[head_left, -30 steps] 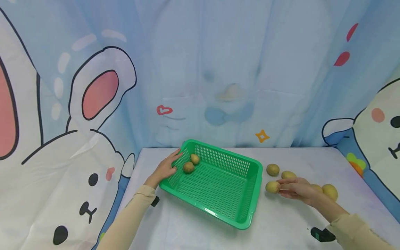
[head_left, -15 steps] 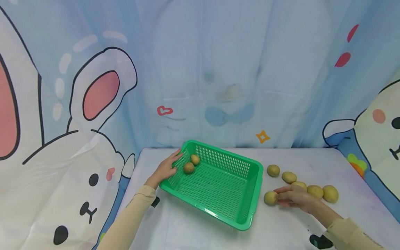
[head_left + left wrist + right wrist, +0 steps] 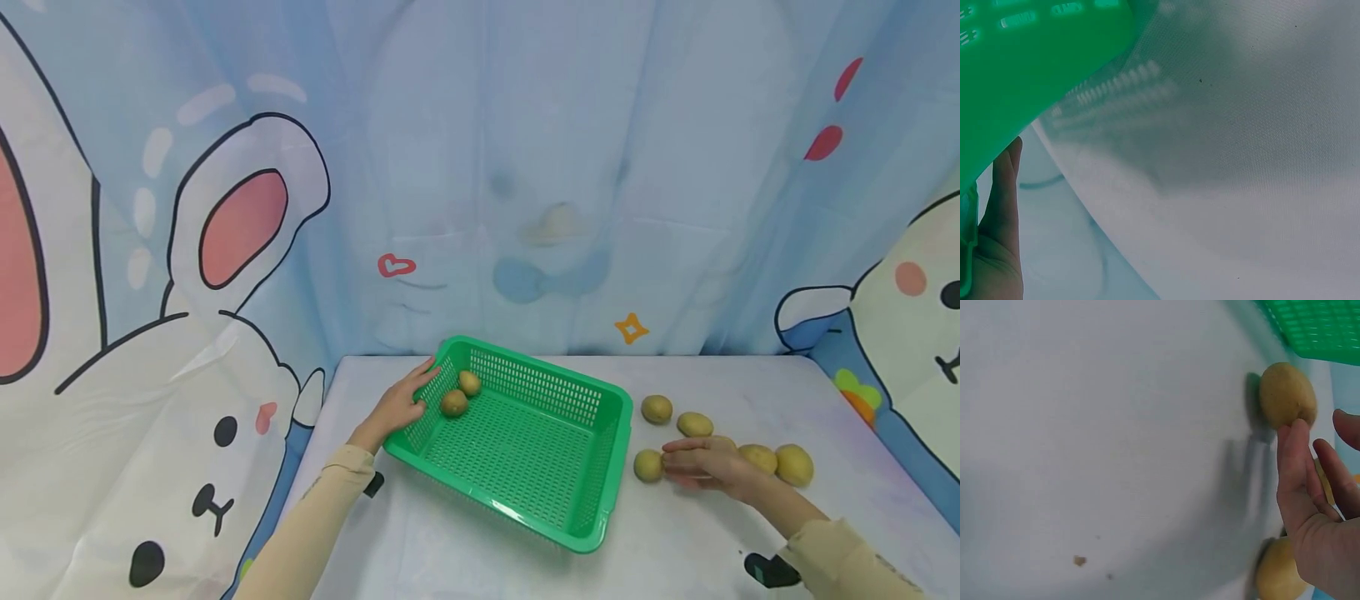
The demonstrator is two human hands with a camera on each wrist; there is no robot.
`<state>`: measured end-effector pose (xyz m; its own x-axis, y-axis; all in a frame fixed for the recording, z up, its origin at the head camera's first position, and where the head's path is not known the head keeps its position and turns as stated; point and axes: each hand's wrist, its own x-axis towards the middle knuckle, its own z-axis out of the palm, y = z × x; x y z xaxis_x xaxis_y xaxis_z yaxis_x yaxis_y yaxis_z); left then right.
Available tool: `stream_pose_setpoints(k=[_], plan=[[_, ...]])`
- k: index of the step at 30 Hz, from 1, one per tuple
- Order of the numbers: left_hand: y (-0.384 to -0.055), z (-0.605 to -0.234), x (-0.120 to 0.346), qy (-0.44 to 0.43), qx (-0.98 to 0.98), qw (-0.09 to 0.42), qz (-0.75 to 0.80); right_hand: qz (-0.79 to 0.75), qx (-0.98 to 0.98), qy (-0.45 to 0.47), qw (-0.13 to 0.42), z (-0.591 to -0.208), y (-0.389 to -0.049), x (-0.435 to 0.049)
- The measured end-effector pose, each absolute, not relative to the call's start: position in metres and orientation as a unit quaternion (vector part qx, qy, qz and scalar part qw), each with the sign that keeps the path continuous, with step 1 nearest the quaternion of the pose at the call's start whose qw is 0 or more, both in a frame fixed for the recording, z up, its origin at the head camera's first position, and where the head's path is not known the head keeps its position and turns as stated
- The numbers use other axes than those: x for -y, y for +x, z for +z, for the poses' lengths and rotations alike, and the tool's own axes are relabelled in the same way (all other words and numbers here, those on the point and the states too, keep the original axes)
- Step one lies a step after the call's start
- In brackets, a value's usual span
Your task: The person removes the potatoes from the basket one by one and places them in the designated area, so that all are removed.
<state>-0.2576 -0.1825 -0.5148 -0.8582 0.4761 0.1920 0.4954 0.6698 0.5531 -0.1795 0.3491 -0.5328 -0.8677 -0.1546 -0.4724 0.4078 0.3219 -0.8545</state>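
Note:
My left hand (image 3: 395, 406) holds the left rim of a green perforated plastic basket (image 3: 525, 521), its thumb over the rim; the left wrist view shows fingers along the basket's outside. Two potatoes lie inside, a browner one (image 3: 453, 403) and a smaller one (image 3: 469, 383) behind it. On the table right of the basket sits a yellowish potato (image 3: 648, 466). My right hand (image 3: 712, 467) is beside it, fingers fairly straight and thumb apart, with fingertips right at its side in the right wrist view (image 3: 1288, 397).
Several more potatoes lie on the white-covered table (image 3: 450, 550): one (image 3: 657, 409) near the basket's right rim, another (image 3: 695, 424) beside it, and a pair (image 3: 794, 465) farther right. One is partly hidden behind the right hand. A printed curtain (image 3: 555, 167) hangs behind.
My right hand has lowered slightly toward me and set its potato on the table, then loosened its fingers from it. The left hand and basket have stayed in place.

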Motion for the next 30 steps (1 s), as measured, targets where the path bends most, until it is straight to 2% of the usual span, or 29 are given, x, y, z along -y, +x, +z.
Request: stream_pose_setpoints(k=[15, 22, 30], plan=[[-0.261, -0.518, 0.183, -0.276, 0.910, 0.022, -0.309, -0.643, -0.725, 0.068, 0.239, -0.470, -0.217, -0.326], [-0.261, -0.518, 0.183, -0.271, 0.915, 0.018, -0.298, -0.659, -0.712, 0.037, 0.241, -0.455, -0.242, -0.290], [-0.260, -0.518, 0.184, -0.270, 0.918, 0.013, -0.291, -0.653, -0.710, -0.028, 0.261, -0.454, -0.263, -0.235]])
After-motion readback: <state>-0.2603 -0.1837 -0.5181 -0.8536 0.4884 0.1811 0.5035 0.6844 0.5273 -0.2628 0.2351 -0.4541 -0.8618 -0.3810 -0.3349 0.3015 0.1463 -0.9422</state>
